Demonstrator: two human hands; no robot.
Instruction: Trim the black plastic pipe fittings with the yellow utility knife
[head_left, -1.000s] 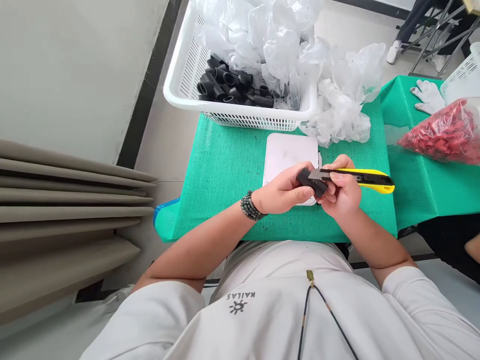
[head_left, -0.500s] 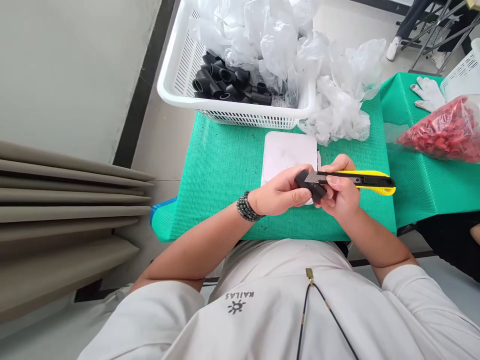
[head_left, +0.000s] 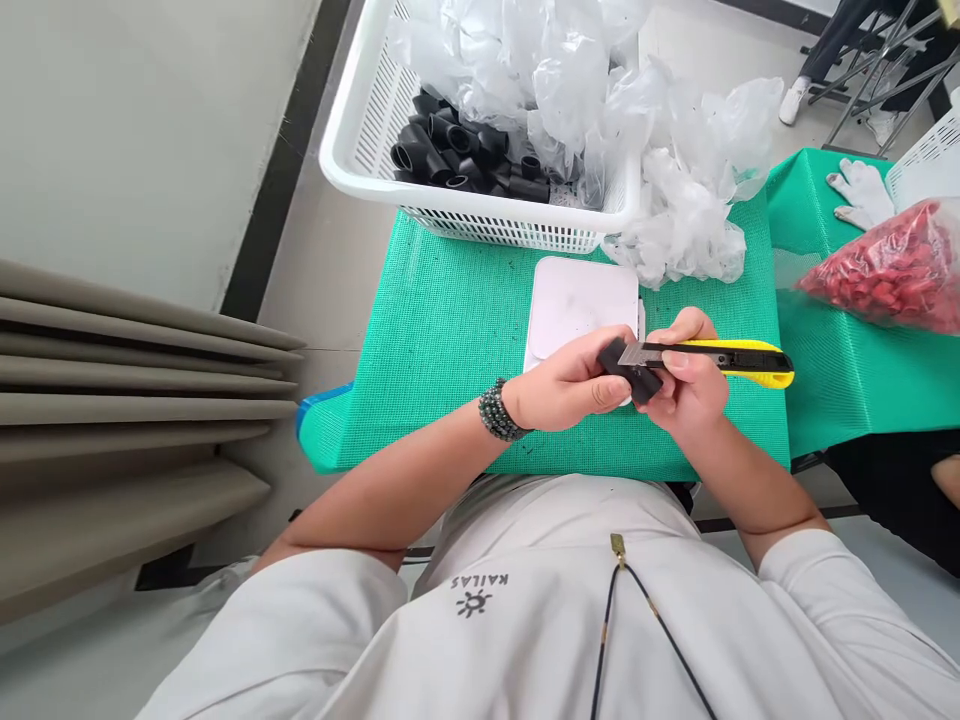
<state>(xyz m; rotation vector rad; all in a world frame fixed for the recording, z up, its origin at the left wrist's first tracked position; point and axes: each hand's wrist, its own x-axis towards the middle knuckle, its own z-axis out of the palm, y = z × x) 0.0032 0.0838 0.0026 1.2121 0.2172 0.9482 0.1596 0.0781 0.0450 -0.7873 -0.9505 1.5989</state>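
My left hand (head_left: 574, 385), with a beaded bracelet on its wrist, grips a black plastic fitting (head_left: 643, 384) between thumb and fingers. In my right hand (head_left: 691, 375) is a yellow and black utility knife (head_left: 754, 362), its blade pointing left and lying across the top of the fitting. Some fingertips of the right hand also touch the fitting's right end. Both hands are over the front edge of a white square device (head_left: 581, 305), which they partly cover.
Beyond the device, a white basket (head_left: 480, 225) holds black fittings (head_left: 450, 150) and clear plastic bags (head_left: 570, 80). Further right lie more crumpled bags (head_left: 690, 220), a glove (head_left: 862, 193) and a bag of red pieces (head_left: 892, 270). A person's legs (head_left: 832, 50) show at the upper right.
Both hands, with the fitting and knife, have shifted very slightly right in the view. The grips look the same, and the fitting's top shows a little more beside the blade.
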